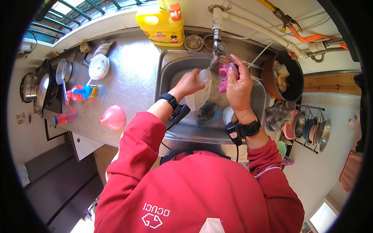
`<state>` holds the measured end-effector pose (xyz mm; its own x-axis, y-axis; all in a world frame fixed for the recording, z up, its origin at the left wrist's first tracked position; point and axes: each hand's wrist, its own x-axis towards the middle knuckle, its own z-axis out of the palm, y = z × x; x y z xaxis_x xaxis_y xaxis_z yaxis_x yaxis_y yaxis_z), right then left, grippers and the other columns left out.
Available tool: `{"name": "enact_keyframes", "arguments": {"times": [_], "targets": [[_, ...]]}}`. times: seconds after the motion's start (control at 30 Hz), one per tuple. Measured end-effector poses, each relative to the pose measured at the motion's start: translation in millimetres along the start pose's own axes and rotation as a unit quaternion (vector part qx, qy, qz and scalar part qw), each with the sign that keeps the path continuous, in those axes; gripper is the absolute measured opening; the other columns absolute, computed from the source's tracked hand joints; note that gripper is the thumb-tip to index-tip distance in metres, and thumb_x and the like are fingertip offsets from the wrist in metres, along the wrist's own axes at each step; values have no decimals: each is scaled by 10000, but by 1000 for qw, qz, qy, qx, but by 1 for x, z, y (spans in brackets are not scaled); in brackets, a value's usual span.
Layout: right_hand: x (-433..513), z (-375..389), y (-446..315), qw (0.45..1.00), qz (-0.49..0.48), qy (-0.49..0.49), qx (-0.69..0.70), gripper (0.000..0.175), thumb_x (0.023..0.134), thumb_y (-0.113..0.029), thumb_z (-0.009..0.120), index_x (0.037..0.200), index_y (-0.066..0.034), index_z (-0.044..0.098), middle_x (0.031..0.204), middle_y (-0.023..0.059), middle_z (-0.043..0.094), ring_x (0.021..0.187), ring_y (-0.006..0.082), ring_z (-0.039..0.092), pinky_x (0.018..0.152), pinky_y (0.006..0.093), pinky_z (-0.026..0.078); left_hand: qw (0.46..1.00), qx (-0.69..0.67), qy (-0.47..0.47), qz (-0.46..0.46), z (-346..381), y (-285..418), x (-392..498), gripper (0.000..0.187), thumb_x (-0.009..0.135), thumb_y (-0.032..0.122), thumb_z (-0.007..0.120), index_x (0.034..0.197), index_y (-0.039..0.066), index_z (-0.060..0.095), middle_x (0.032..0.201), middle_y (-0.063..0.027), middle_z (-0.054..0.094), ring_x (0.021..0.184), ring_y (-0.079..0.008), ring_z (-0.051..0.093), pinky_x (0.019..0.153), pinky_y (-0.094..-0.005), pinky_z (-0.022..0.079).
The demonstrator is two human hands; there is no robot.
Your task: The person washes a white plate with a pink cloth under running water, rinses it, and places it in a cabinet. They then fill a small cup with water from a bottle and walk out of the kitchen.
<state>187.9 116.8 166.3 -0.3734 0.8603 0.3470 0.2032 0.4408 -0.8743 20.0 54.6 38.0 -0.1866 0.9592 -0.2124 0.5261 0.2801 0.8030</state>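
Note:
My left hand (189, 84) grips a translucent white plastic container (199, 97) by its narrow end, just below the spout of a metal faucet (216, 54). My right hand (240, 86) is raised at the faucet lever, with a pink cloth (223, 78) held between thumb and fingers. Its fingertips appear to touch the lever. Both hands are over a stainless steel sink (172, 62). On the basin floor lie a blue-grey bowl (215, 113) with a dark scouring pad (207, 111) and, partly hidden by my right wrist, a white bowl (228, 115).
A yellow detergent jug (161, 27) stands behind the sink. On the left counter are a pink funnel (114, 117), a red bottle (76, 93) and a white bowl with a spoon (99, 67). To the right are a dark pot holding food scraps (269, 75) and a rack of bowls (309, 128).

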Motion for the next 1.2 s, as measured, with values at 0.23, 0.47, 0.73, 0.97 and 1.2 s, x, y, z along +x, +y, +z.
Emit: {"name": "enact_keyframes", "arguments": {"times": [0.23,0.47,0.73,0.97,1.2], "targets": [[1,-1,2,1000,12,-12,10,354,925,42,529,1273,-16,556,1104,112,669,896,156,665,798,278,533,994,79,-75,-21,-4,9,21,678,686,261,758,1246,-45,531,1134,-274,633,1093,-397,599,930,-418,479],[-11,4,42,980,110,11,167,336,933,49,507,1256,-38,544,1052,73,665,892,145,651,771,277,535,999,22,-32,-22,-2,10,19,648,667,238,774,1222,-20,560,1086,-244,655,1043,-376,624,894,-400,495],[-41,85,74,996,10,-45,70,377,910,-145,611,1260,-61,500,1210,155,614,1112,287,598,960,384,448,984,-174,41,-19,-5,8,-19,416,742,171,753,1097,4,613,992,-217,682,960,-370,659,815,-396,513],[-53,107,114,993,-50,-62,-85,290,909,-188,570,1174,-77,611,1184,128,633,1170,320,546,983,376,425,983,-146,110,3,15,-10,-38,375,773,189,735,1062,-8,598,939,-201,671,880,-313,646,778,-365,514],[-35,96,181,931,365,-27,13,328,947,-306,516,1147,-59,598,1044,210,670,997,367,633,861,397,481,985,-106,116,-70,16,-13,-53,423,729,195,758,1040,-33,585,915,-152,661,821,-189,611,760,-335,507]]}}
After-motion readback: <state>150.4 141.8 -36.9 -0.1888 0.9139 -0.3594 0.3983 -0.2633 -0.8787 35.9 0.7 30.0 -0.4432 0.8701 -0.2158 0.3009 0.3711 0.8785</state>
